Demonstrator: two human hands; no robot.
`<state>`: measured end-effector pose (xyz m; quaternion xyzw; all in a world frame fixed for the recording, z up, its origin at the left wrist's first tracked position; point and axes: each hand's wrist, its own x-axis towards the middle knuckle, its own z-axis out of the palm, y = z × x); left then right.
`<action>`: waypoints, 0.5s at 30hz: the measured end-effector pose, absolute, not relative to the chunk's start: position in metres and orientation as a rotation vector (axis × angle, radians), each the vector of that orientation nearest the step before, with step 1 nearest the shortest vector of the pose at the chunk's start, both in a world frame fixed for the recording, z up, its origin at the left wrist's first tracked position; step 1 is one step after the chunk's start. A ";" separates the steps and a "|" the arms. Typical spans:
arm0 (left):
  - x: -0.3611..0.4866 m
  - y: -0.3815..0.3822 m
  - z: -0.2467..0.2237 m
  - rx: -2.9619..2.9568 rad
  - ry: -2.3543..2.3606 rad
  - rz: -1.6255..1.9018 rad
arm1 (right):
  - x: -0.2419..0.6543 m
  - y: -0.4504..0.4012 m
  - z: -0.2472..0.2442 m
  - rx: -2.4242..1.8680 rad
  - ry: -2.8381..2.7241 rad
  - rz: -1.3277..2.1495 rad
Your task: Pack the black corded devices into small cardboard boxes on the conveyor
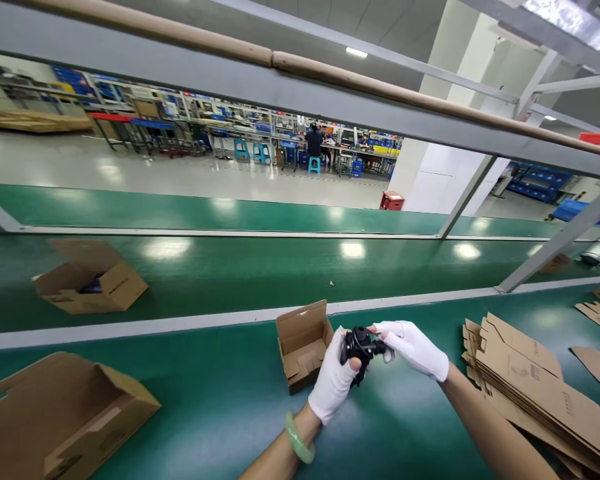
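Note:
Both my hands wear white gloves and hold a small black device just above the green bench. My left hand grips it from below and from the left; a green bangle sits on that wrist. My right hand pinches the device's right end with its fingertips. A small open cardboard box stands right beside my left hand, flaps up and opening toward me.
A stack of flat cardboard blanks lies to the right. A large open carton is at the near left, another open box on the green conveyor belt beyond. Grey frame bars cross overhead; people work far back.

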<state>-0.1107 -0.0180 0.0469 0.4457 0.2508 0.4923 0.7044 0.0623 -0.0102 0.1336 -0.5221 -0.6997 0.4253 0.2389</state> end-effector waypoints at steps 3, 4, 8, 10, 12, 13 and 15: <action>-0.116 -0.018 0.047 1.045 0.705 1.229 | 0.045 -0.011 0.146 -1.436 -1.967 1.192; -0.119 -0.021 0.048 1.079 0.761 1.251 | 0.038 -0.008 0.152 -1.465 -2.014 1.149; -0.145 -0.039 0.054 1.291 1.041 1.247 | 0.010 0.015 0.169 -1.415 -2.339 0.848; -0.162 -0.047 0.053 1.536 1.260 1.382 | -0.008 0.028 0.171 -1.294 -2.628 0.645; -0.178 -0.049 0.043 1.805 1.537 1.528 | -0.028 0.041 0.168 -1.192 -2.946 0.360; -0.185 -0.048 0.036 1.895 1.661 1.542 | -0.039 0.046 0.164 -1.149 -3.090 0.212; -0.195 -0.042 0.016 1.900 1.793 1.418 | -0.061 0.053 0.151 -1.113 -3.320 0.026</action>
